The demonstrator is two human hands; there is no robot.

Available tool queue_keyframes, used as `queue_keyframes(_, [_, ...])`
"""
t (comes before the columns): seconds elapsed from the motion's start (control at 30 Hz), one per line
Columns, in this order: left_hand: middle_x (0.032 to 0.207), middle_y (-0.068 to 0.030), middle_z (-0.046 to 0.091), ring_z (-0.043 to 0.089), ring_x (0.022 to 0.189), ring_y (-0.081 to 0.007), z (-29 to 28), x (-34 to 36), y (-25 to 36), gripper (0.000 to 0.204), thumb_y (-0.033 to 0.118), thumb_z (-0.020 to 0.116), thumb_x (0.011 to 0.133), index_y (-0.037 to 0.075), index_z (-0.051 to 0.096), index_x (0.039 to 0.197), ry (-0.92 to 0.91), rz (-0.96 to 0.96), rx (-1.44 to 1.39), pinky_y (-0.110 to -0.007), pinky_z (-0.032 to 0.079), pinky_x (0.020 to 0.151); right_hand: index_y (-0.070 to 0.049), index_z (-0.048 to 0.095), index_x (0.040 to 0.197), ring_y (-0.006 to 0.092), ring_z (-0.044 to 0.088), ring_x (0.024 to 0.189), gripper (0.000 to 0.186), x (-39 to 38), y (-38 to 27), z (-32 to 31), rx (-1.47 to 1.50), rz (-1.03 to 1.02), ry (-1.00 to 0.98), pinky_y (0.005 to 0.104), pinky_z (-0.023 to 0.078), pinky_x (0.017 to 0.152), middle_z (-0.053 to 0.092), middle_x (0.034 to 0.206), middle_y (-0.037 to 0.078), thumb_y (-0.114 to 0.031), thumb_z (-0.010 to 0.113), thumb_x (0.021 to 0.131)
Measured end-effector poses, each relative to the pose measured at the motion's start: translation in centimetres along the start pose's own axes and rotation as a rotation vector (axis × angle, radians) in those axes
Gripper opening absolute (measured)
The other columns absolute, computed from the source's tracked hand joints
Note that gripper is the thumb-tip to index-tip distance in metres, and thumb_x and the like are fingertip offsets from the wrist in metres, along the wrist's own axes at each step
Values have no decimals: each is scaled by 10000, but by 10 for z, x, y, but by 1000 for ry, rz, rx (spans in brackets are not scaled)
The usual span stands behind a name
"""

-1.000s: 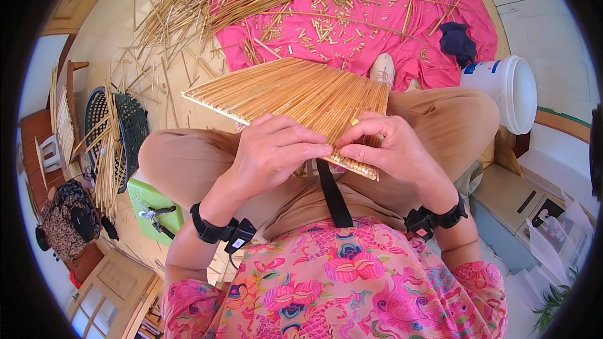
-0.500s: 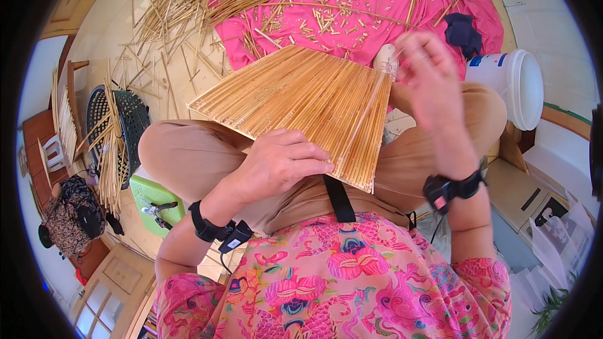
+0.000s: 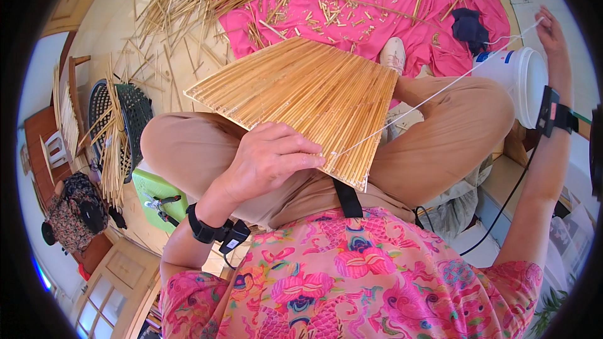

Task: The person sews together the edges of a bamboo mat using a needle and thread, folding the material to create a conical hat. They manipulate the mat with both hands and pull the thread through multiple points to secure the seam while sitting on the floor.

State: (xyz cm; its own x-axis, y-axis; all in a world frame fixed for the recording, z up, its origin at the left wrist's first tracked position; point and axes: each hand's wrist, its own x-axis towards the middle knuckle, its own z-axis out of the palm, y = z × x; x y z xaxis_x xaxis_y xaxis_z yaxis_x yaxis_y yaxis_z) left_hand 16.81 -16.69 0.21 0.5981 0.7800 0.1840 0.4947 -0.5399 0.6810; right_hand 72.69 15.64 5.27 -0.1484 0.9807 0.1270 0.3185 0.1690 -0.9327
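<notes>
A fan-shaped panel of golden reed stalks (image 3: 301,91), laid side by side, rests across my lap. My left hand (image 3: 271,158) grips its near edge, fingers on top and the thumb out of sight. From a spot just right of those fingertips, a white thread (image 3: 433,97) runs taut up to the right. My right hand (image 3: 553,34) pinches this thread far out at the upper right, with the arm stretched. A loose length of thread also trails from that hand towards a dark cloth (image 3: 470,28). Whether a needle is in the fingers cannot be made out.
Ahead lies a pink cloth (image 3: 377,22) strewn with cut reed pieces and long stalks (image 3: 188,9). A white bucket (image 3: 524,78) lies by my right knee. Leftward are a dark green basket (image 3: 129,119) with stalks and a green stool (image 3: 147,182) bearing pliers (image 3: 162,204).
My right hand has swung out to the right, away from the panel, and the thread now stretches tight between them. My left hand stays on the panel's near edge.
</notes>
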Motion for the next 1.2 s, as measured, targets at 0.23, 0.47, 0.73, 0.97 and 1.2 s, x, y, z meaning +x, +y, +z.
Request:
queue_keyframes(0.23, [944,30,696,617,807,-186,1,-2,3,198,73,682,699,154,705,878,21,-17,26,-305,486,676,20,537,1181,219,532,1111,324,-54,-35,-14,-1034,-71,253,292,350,1026,564,1171,132,-233,488,984])
queue_keyframes(0.47, [973,-3,673,603,833,-217,11,-14,6,239,96,725,654,139,675,883,106,-110,33,-334,471,723,-12,540,1114,165,522,965,235,-47,4,-28,-469,79,87,247,396,886,574,1070,91,-202,485,987])
queue_keyframes(0.73, [934,-99,504,511,839,-264,28,-45,29,486,137,842,561,71,457,850,510,-578,360,-355,445,701,-56,567,936,52,549,629,26,-204,-122,294,130,465,-492,191,441,549,611,781,-3,-82,565,935])
queue_keyframes(0.97, [1160,-106,576,605,1008,-182,23,-57,38,459,134,635,871,44,434,1273,366,-1081,-1182,-337,534,772,-36,541,982,39,544,625,67,-257,-103,350,548,748,-732,191,427,521,582,752,4,-99,523,965])
queue_keyframes(1.2, [1192,-86,591,614,1043,-183,29,-46,13,391,181,496,960,32,436,1317,601,-1132,-1449,-352,545,845,-30,539,1001,60,568,665,69,-263,-96,363,490,755,-895,202,468,575,584,834,20,-79,533,952])
